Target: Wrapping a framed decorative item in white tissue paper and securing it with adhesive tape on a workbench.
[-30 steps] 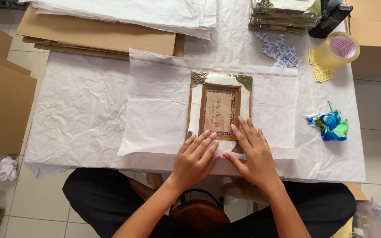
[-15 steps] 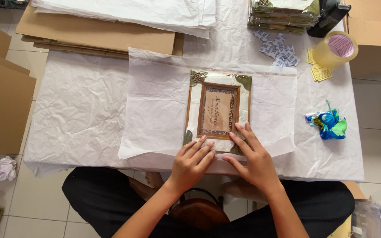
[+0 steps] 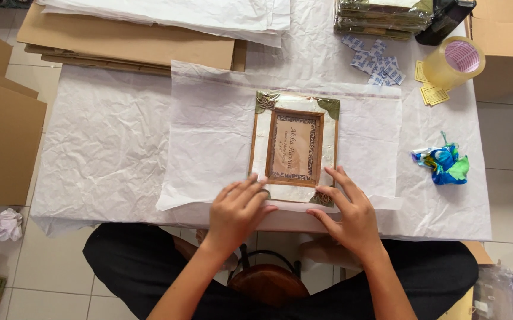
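Observation:
A rectangular picture frame (image 3: pixel 295 148) with a pale shell border, brown inner rim and green metal corners lies face up on a sheet of white tissue paper (image 3: pixel 209 136). My left hand (image 3: pixel 240 210) rests flat on the sheet's near edge, fingertips at the frame's lower left corner. My right hand (image 3: pixel 346 210) presses the paper at the frame's lower right corner, fingers spread. Both hands touch paper and frame edge; neither grips anything fully.
The table (image 3: pixel 102 154) is covered in crumpled white paper. Flat cardboard sheets (image 3: pixel 126 44) and folded tissue lie at the back left. A tape roll (image 3: pixel 453 62), small sachets (image 3: pixel 375 59), stacked frames (image 3: pixel 381 15) and a colourful crumpled wrapper (image 3: pixel 443 165) sit right.
Both hands have slid back toward me, off the frame's lower part to the near edge of the paper. The frame now shows more fully.

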